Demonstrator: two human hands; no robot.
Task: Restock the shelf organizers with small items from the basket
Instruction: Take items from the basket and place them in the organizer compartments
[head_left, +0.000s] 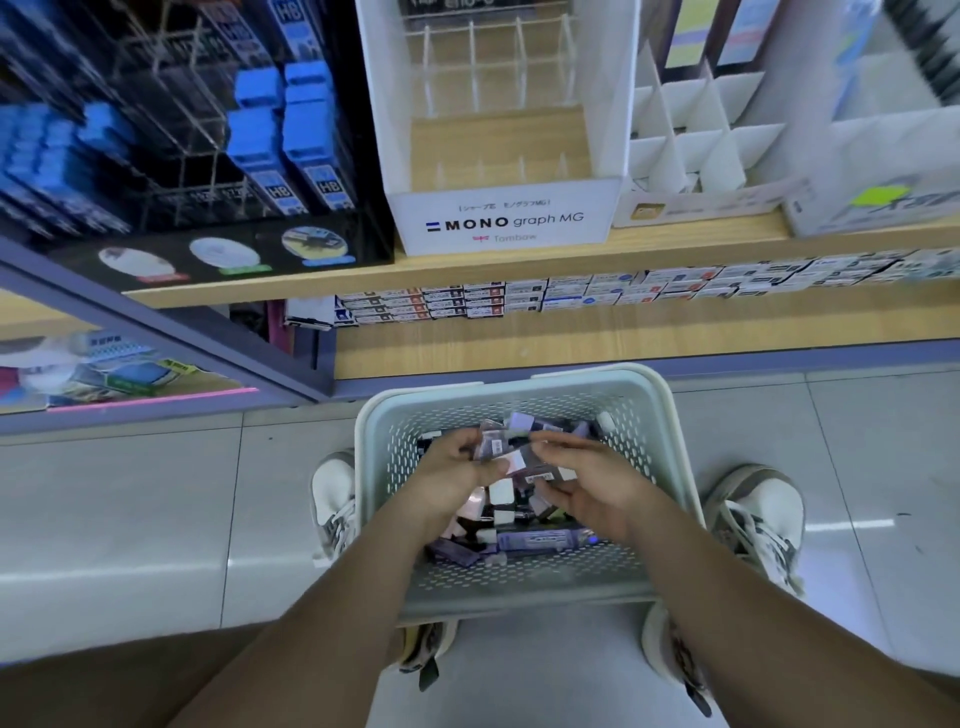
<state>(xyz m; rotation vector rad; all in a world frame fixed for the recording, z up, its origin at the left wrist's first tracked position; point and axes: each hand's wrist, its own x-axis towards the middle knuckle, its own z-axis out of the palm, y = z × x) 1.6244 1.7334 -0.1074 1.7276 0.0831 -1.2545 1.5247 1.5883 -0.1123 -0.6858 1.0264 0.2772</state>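
Note:
A pale green perforated basket (524, 387) stands on the floor below the shelf, filled with several small purple, black and white packets (519, 530). Both hands are inside it. My left hand (452, 465) pinches a small purple packet (491, 447) with a barcode label. My right hand (587, 483) is closed around other small packets (540, 470) just beside it. Above, on the wooden shelf, stands a white MONO graph MG organizer (501, 218) with clear dividers. A black organizer (218, 156) holding blue HB lead cases is at upper left.
A white cardboard divider box (691, 135) stands right of the MONO organizer. Rows of small boxes (571, 293) line the lower shelf. A glass-fronted case (130, 364) juts out at left. Four shoes surround the basket on the grey tiled floor (130, 493).

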